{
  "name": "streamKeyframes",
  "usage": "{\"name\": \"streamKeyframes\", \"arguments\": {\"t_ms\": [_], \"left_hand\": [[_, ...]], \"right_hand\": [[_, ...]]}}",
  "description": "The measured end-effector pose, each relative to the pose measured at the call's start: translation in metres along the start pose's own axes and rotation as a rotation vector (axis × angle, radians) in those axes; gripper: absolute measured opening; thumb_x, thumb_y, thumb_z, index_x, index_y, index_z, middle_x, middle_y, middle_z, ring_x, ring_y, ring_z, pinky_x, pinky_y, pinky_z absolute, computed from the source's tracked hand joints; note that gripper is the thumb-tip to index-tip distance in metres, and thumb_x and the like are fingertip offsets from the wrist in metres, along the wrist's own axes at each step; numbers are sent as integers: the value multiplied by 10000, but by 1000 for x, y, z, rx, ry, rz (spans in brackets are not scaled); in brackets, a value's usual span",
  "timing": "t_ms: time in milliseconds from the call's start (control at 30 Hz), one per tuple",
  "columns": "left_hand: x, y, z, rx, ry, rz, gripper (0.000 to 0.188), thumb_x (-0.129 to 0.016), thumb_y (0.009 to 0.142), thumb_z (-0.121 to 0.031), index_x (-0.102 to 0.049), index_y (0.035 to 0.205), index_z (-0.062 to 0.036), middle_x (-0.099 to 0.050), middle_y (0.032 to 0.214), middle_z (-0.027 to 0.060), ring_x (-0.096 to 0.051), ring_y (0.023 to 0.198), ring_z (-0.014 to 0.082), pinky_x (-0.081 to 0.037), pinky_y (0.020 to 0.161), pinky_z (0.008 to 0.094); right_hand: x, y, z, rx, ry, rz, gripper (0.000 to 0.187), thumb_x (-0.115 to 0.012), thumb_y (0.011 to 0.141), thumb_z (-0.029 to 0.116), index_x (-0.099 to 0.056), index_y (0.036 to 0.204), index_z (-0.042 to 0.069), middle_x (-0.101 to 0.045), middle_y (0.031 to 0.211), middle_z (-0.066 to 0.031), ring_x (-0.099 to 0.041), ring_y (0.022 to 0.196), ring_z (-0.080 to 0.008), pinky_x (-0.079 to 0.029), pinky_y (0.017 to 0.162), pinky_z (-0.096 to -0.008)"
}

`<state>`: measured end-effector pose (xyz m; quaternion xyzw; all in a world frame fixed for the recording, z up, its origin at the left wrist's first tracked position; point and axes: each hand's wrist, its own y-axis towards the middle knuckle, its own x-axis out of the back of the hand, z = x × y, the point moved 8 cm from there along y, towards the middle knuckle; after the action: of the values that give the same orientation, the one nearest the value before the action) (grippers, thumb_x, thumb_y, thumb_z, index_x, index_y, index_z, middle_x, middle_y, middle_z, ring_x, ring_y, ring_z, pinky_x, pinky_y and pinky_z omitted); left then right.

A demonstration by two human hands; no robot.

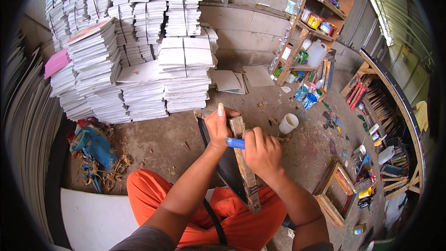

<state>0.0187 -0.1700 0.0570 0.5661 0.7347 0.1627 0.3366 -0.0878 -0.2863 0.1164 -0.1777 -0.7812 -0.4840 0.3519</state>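
Note:
A wooden frame (247, 179) with worn bars and a dark sheet (227, 174) stretched across it stands tilted over my lap. My left hand (216, 129) is closed round its far end, thumb pointing up. In my right hand (263, 152) is a blue-handled utility knife (235, 143), held crosswise over the frame's near bar. A small metal part shows at the knife's left end, close to my left wrist. My right fingers wrap round the handle and hide part of it.
Strapped stacks of white sheets (186, 72) rise at the back left. A white bucket (288, 123) stands beyond my right hand. Paint cans fill a wooden shelf (320, 2). Another wooden frame (331, 209) lies to the right. Blue cloth and scraps (98, 146) lie at left.

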Motion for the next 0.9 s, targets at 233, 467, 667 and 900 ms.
{"name": "streamKeyframes", "arguments": {"t_ms": [233,467,667,900], "left_hand": [[-3,0,-6,-62,32,12,669,-350,1088,-382,-723,808,98,-738,793,198,-694,732,263,-538,737,362],[-2,-1,-3,-18,0,27,668,-344,1089,-379,-717,799,93,-737,793,204,-694,710,267,-542,713,362],[-3,-1,-3,-40,14,15,678,-341,1090,-391,-717,797,91,-735,779,199,-690,693,257,-540,694,358],[-2,1,-4,-36,42,0,691,-336,1090,-405,-720,793,88,-733,759,187,-683,682,245,-530,683,353]], "right_hand": [[-23,-10,-29,-335,629,-71,153,-669,911,86,-578,1020,30,-629,929,-185,-688,809,-368,-541,699,-444],[-53,-43,-46,-762,1275,-117,229,-740,967,153,-661,1139,23,-608,873,19,-469,658,-42,-422,598,-229],[-27,-23,-24,-474,821,-319,202,-774,936,133,-657,1057,22,-663,852,-89,-623,693,-191,-490,629,-346],[-17,-14,-16,-480,483,-299,82,-643,957,79,-605,936,10,-636,804,-188,-634,720,-392,-499,637,-423]]}}
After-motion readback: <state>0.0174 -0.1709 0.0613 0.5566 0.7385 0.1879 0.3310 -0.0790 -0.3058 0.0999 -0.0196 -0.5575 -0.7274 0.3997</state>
